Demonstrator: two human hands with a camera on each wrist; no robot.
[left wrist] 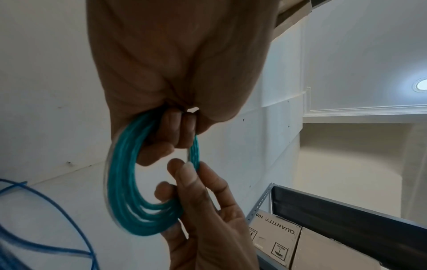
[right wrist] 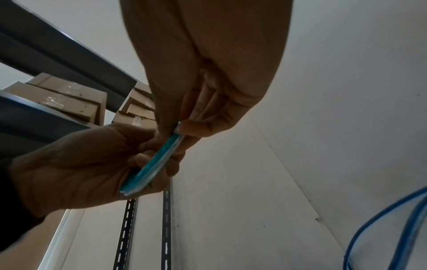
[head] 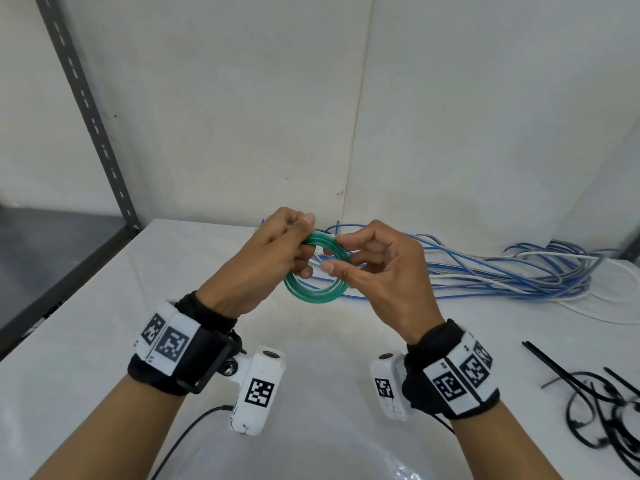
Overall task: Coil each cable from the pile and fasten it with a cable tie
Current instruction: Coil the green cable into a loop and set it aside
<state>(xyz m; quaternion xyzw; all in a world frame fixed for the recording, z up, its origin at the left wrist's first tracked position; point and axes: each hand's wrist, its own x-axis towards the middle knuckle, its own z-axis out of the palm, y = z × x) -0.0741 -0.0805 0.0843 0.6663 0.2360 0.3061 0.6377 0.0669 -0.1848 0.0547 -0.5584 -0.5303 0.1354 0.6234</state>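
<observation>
Cable of glossy translucent green plastic (head: 317, 268), wound into a round coil, hangs between both hands above the white table (head: 104, 323). The left hand (head: 263, 265) curls round its upper rim; the right hand (head: 381, 271) pinches the opposite side. Beyond the hands sprawl loose blue and white cables (head: 502, 271); right of the right hand lie thin black cable ties (head: 595, 403).

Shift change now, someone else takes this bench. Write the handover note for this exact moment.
Left hand: grips the green cable coil, held above the table.
Right hand: pinches the coil's other side between thumb and fingers.
Done: the green cable is wound into a ring; no tie shows on it.
Left: take a black cable tie from the bunch at the table's right and fasten the coil. Then coil and tie the blue and white cable pile at the back.
</observation>
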